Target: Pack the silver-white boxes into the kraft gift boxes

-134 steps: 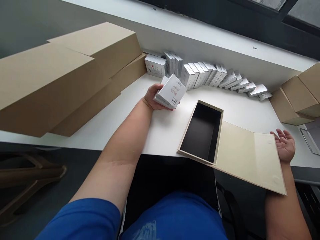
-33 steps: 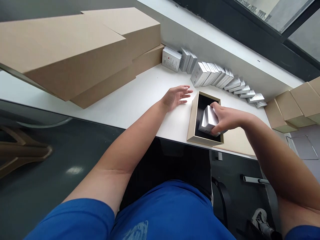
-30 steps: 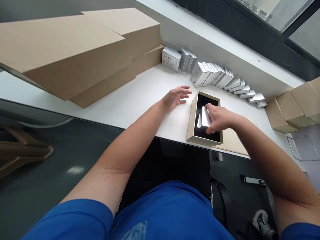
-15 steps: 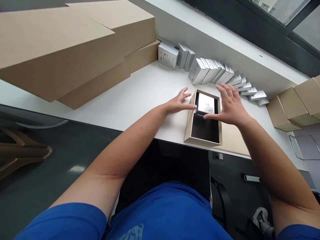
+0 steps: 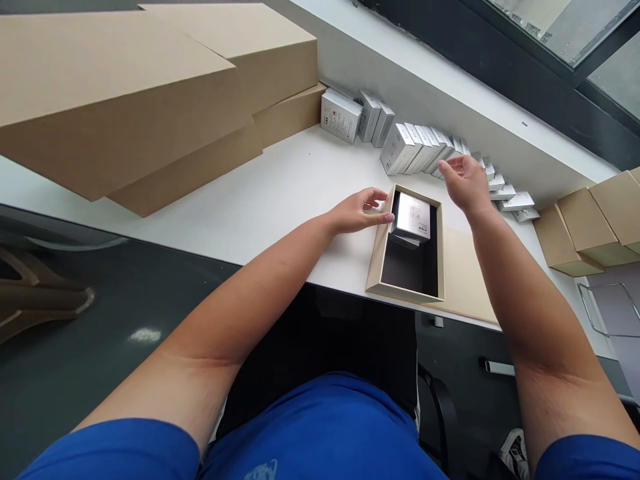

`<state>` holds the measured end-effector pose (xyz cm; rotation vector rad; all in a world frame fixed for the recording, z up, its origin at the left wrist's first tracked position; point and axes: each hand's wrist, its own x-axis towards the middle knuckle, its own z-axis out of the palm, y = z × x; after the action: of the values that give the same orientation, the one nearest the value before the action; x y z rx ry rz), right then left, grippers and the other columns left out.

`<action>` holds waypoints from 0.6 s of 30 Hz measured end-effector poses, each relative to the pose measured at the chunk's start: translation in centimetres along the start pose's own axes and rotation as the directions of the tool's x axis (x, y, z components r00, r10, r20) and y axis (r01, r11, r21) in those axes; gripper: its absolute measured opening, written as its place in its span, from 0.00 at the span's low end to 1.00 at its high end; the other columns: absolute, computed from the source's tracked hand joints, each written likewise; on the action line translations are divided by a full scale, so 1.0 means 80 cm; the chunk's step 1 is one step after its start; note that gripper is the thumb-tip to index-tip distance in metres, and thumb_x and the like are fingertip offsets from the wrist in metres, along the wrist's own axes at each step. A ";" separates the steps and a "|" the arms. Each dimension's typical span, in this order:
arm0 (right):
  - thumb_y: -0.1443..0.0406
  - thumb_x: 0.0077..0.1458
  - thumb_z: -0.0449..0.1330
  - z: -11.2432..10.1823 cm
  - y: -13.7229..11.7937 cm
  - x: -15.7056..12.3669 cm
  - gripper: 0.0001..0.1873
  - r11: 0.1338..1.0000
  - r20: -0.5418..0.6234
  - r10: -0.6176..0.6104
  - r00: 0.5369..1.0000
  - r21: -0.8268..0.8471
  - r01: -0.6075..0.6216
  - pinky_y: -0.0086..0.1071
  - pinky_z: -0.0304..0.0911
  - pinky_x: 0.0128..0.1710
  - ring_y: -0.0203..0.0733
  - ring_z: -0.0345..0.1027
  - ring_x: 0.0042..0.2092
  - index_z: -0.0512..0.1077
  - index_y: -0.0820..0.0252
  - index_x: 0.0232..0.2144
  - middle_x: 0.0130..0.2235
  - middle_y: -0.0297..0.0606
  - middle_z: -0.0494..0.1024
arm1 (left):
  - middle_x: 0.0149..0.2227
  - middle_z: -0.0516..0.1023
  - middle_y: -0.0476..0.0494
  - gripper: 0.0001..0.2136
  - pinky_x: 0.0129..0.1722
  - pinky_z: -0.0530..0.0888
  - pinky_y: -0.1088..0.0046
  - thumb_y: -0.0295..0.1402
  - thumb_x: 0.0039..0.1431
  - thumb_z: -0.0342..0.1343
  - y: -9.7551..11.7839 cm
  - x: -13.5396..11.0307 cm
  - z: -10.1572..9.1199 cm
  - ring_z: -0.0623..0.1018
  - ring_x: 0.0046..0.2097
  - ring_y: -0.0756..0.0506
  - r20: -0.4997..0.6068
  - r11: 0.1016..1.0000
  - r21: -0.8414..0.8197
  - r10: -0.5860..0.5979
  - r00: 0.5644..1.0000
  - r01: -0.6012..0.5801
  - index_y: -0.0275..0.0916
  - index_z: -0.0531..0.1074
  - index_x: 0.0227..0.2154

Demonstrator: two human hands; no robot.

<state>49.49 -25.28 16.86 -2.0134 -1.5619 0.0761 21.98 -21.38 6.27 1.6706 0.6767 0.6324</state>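
- Landmark: open tan gift box [image 5: 376,263] with a black inside, sitting at the near edge of the white table [image 5: 280,193]; its lid flap [image 5: 465,277] lies flat to the right of it, so the inside is free to reach.
- Small white carton [image 5: 413,215] sits in the far end of the gift box, tilted, not flat on the floor; a second carton edge shows under it, count unclear.
- Left hand [image 5: 361,210] rests on the table against the gift box's left wall at the far end, fingers loosely curled, tips at the rim by the carton; reads as steadying the box. Actual touch on the carton cannot be told.
- Right hand [image 5: 465,183] hovers beyond the far right corner of the gift box, fingers apart and empty, over the row of white cartons [image 5: 417,148] that leans domino-style along the wall behind the box, within easy reach.
- Big brown boxes [image 5: 150,93] are stacked left of the gift box; smaller tan boxes [image 5: 590,227] are to its right, cut off by the frame.
- Hidden: right hand covers part of the row; carton print too small to read; box's near end in shadow; wire frame [image 5: 607,310] at right edge cut off.
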 end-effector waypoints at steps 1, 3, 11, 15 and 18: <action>0.48 0.67 0.59 0.007 -0.005 0.017 0.21 1.000 -0.007 0.001 1.000 0.007 -0.001 0.59 0.70 0.60 0.59 0.76 0.57 0.74 0.57 0.50 0.53 0.50 0.80 | 0.69 0.72 0.27 0.50 0.72 0.67 0.41 0.70 0.45 0.68 0.000 -0.001 0.001 0.71 0.70 0.26 -0.006 1.000 0.020 -0.001 1.000 0.001 0.41 0.71 0.63; 0.49 0.67 0.59 0.023 -0.016 0.049 0.20 1.000 -0.012 -0.018 1.000 0.000 0.018 0.61 0.69 0.60 0.60 0.75 0.57 0.73 0.57 0.50 0.52 0.49 0.79 | 0.67 0.74 0.29 0.49 0.70 0.69 0.42 0.76 0.48 0.60 0.002 -0.002 0.002 0.73 0.68 0.27 -0.006 0.999 0.048 -0.001 1.000 0.001 0.42 0.72 0.61; 0.47 0.58 0.69 0.090 -0.044 0.137 0.24 0.996 0.085 0.088 0.992 -0.016 -0.087 0.64 0.65 0.63 0.62 0.69 0.61 0.66 0.55 0.42 0.52 0.51 0.74 | 0.61 0.78 0.32 0.48 0.63 0.74 0.46 0.78 0.53 0.47 0.012 -0.004 0.002 0.77 0.61 0.29 -0.010 0.992 0.130 -0.002 1.000 0.004 0.40 0.73 0.58; 0.54 0.48 0.73 0.107 -0.049 0.153 0.22 0.994 0.076 0.110 0.991 0.010 -0.112 0.66 0.68 0.61 0.68 0.70 0.60 0.67 0.50 0.38 0.50 0.48 0.73 | 0.62 0.76 0.32 0.44 0.63 0.74 0.45 0.74 0.55 0.50 0.012 -0.004 0.002 0.77 0.60 0.29 -0.005 0.985 0.174 0.001 1.000 0.000 0.41 0.72 0.59; 0.58 0.45 0.73 0.108 -0.062 0.153 0.22 0.989 0.140 0.145 0.980 -0.052 -0.139 0.67 0.69 0.61 0.71 0.67 0.64 0.69 0.50 0.42 0.51 0.51 0.73 | 0.61 0.76 0.32 0.41 0.62 0.74 0.45 0.72 0.57 0.51 0.011 -0.003 0.003 0.77 0.60 0.30 -0.011 0.980 0.199 0.001 1.000 0.001 0.41 0.71 0.59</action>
<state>45.70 -9.98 15.70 -2.1933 -1.5144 0.2503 22.05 -21.85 7.11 1.8528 0.7683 0.5897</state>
